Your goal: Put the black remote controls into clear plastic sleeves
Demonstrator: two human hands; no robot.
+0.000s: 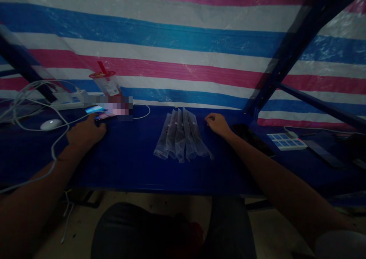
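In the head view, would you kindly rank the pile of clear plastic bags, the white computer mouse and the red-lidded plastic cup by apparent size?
1. Pile of clear plastic bags, clearly largest.
2. Red-lidded plastic cup.
3. White computer mouse, smallest, though the cup stands farther back, so this pair is less certain.

blue table (128, 160), pink-white-blue striped tarp (177, 42)

Two bare forearms, left hand (85, 132), right hand (217, 123), no sleeves visible, dark trousers below

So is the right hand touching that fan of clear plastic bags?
Apart. The head view shows a strip of bare blue table between the closed right hand and the clear plastic bags.
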